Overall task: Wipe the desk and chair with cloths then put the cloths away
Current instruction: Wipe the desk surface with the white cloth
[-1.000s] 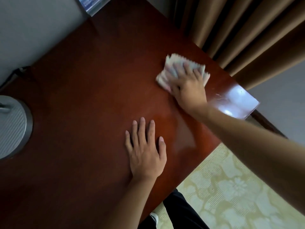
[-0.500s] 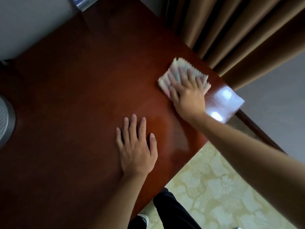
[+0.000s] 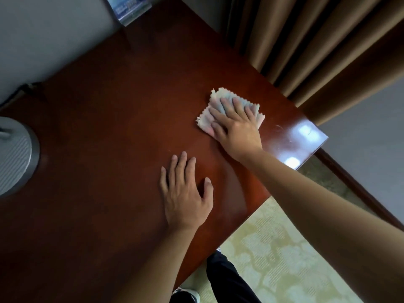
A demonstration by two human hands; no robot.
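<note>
A dark red-brown wooden desk (image 3: 113,119) fills most of the view. A pale folded cloth (image 3: 215,99) with zigzag edges lies on it near the right corner. My right hand (image 3: 236,127) presses flat on the cloth, fingers spread over it, covering most of it. My left hand (image 3: 185,193) rests palm down on the bare desk nearer the front edge, fingers apart and holding nothing. No chair is in view.
A round grey lamp base (image 3: 15,154) stands at the desk's left edge. A blue leaflet holder (image 3: 129,7) sits at the back by the wall. Brown curtains (image 3: 306,47) hang beyond the right edge. Patterned carpet (image 3: 284,259) and my dark trouser leg (image 3: 227,281) lie below.
My right hand and the cloth have slid a little toward the left and away from the shiny desk corner. My left hand stays flat on the desk.
</note>
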